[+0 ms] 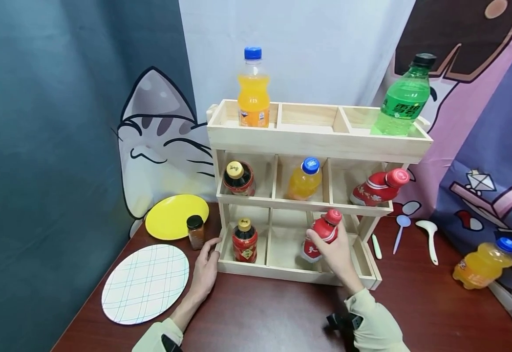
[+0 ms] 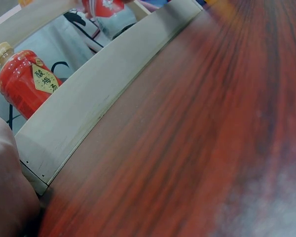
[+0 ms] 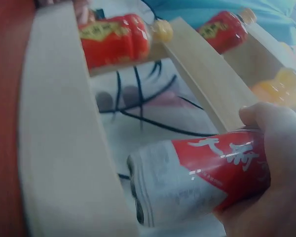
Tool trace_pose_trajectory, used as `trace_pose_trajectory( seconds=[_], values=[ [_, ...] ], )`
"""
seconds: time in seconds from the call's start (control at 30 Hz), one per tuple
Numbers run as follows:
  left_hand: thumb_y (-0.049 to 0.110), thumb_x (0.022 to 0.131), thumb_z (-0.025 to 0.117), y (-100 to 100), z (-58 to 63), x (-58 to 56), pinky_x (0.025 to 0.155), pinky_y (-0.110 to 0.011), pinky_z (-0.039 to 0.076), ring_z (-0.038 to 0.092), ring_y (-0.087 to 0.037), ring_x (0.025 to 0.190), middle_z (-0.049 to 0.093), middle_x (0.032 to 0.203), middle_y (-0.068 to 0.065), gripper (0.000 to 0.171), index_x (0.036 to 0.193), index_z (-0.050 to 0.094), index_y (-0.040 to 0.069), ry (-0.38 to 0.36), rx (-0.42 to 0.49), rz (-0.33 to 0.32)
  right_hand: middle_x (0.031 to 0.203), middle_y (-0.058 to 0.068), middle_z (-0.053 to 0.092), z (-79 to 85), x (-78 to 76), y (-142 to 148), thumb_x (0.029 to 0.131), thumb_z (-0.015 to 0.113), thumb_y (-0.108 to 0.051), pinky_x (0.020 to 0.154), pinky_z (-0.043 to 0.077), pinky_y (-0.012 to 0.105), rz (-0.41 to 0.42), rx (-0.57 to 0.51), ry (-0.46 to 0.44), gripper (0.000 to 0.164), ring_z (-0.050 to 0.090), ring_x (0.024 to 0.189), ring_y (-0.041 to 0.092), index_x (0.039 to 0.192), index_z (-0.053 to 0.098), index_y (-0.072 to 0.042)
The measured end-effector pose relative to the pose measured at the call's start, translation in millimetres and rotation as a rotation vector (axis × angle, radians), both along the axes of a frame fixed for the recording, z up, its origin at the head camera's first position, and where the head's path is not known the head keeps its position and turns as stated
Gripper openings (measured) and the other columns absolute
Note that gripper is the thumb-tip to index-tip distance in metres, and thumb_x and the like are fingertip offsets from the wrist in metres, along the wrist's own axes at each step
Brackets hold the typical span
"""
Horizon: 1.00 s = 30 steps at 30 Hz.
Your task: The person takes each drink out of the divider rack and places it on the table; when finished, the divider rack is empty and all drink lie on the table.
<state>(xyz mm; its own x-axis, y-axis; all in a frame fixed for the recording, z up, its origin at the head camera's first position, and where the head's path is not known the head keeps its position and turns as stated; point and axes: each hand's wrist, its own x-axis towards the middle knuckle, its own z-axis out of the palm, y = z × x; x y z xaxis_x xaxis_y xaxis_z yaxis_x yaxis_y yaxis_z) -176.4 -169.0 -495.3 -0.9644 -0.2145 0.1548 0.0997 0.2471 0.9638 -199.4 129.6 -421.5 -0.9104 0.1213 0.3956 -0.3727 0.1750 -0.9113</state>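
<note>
My right hand grips a red-capped bottle with a red and white label, tilted above the bottom tier of the wooden rack. In the right wrist view, the bottle's white base points toward the front board. My left hand touches the rack's lower left corner; its fingertips are partly hidden in the left wrist view. On the bottom tier at left stands a dark drink bottle with a yellow cap. The middle tier holds another such bottle, an orange soda bottle and a leaning red bottle.
An orange soda bottle and a green bottle stand on the top tier. Left of the rack are a yellow plate, a spice jar and a checked plate. Spoons and another orange bottle lie right.
</note>
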Motion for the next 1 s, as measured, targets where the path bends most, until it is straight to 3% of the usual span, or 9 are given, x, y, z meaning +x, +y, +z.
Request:
trace_pose_trajectory(
  seconds=[0.17, 0.23, 0.3, 0.43, 0.6, 0.7, 0.83, 1.0],
  values=[
    [0.007, 0.091, 0.041, 0.6, -0.9, 0.6, 0.071, -0.023, 0.036, 0.050, -0.021, 0.086, 0.058, 0.111, -0.012, 0.033, 0.121, 0.053, 0.015, -0.003, -0.005, 0.003, 0.103, 0.001, 0.058, -0.7, -6.2, 25.8, 0.073, 0.072, -0.010, 0.071, 0.047, 0.017, 0.003, 0.145, 0.000, 0.058, 0.056, 0.086, 0.002, 0.122, 0.042, -0.007],
    [0.008, 0.091, 0.041, 0.1, -1.1, 0.7, 0.069, -0.023, 0.035, 0.047, -0.018, 0.083, 0.058, 0.109, -0.012, 0.033, 0.121, 0.053, 0.015, -0.006, -0.012, 0.006, 0.108, 0.006, 0.056, -4.5, -10.4, 39.5, 0.073, 0.073, -0.016, 0.072, 0.047, 0.019, 0.033, 0.237, -0.028, 0.060, 0.055, 0.088, 0.002, 0.124, 0.042, -0.011],
    [0.008, 0.091, 0.041, -0.7, -1.4, 0.5, 0.069, -0.023, 0.035, 0.048, -0.019, 0.084, 0.058, 0.108, -0.013, 0.033, 0.121, 0.053, 0.016, -0.006, -0.014, 0.006, 0.110, 0.004, 0.055, -6.9, -13.4, 53.3, 0.073, 0.073, -0.022, 0.073, 0.048, 0.021, 0.072, 0.328, -0.059, 0.062, 0.054, 0.090, 0.002, 0.126, 0.040, -0.014],
    [0.008, 0.091, 0.040, -1.1, -1.9, -0.5, 0.069, -0.023, 0.035, 0.050, -0.026, 0.086, 0.058, 0.108, -0.015, 0.033, 0.121, 0.052, 0.015, -0.003, -0.003, 0.000, 0.109, 0.004, 0.056, -5.0, -12.6, 75.7, 0.075, 0.072, -0.024, 0.074, 0.048, 0.023, 0.146, 0.425, -0.090, 0.061, 0.055, 0.090, 0.004, 0.126, 0.039, -0.014],
    [0.007, 0.091, 0.040, -0.1, -2.3, -0.7, 0.067, -0.022, 0.036, 0.050, -0.026, 0.083, 0.059, 0.104, -0.016, 0.033, 0.120, 0.052, 0.014, -0.001, 0.008, -0.003, 0.105, 0.007, 0.058, -2.2, -12.2, 103.2, 0.076, 0.070, -0.022, 0.073, 0.048, 0.023, 0.161, 0.487, -0.094, 0.058, 0.057, 0.086, 0.003, 0.125, 0.041, -0.013],
    [0.008, 0.091, 0.040, 0.5, -2.7, -0.3, 0.061, -0.023, 0.035, 0.047, -0.019, 0.070, 0.056, 0.084, -0.016, 0.032, 0.120, 0.053, 0.016, -0.008, 0.005, 0.004, 0.104, 0.008, 0.059, -2.1, -12.4, 120.6, 0.077, 0.069, -0.021, 0.073, 0.047, 0.022, 0.170, 0.508, -0.111, 0.056, 0.057, 0.085, 0.003, 0.125, 0.041, -0.011],
    [0.008, 0.091, 0.040, 1.0, -3.4, -0.1, 0.055, -0.024, 0.033, 0.040, -0.012, 0.057, 0.043, 0.065, -0.009, 0.032, 0.119, 0.053, 0.017, -0.016, 0.002, 0.004, 0.102, 0.004, 0.059, -2.5, -11.5, 141.3, 0.078, 0.068, -0.019, 0.072, 0.047, 0.022, 0.172, 0.537, -0.127, 0.056, 0.058, 0.085, 0.003, 0.125, 0.040, -0.011],
    [0.008, 0.091, 0.041, 0.3, -2.6, -0.4, 0.057, -0.024, 0.033, 0.039, -0.010, 0.059, 0.046, 0.070, -0.011, 0.032, 0.120, 0.053, 0.016, -0.001, -0.002, 0.009, 0.100, -0.009, 0.058, 1.6, -10.4, 161.9, 0.079, 0.067, -0.018, 0.072, 0.047, 0.020, 0.142, 0.540, -0.134, 0.055, 0.057, 0.086, 0.000, 0.126, 0.040, -0.010]
  ],
)
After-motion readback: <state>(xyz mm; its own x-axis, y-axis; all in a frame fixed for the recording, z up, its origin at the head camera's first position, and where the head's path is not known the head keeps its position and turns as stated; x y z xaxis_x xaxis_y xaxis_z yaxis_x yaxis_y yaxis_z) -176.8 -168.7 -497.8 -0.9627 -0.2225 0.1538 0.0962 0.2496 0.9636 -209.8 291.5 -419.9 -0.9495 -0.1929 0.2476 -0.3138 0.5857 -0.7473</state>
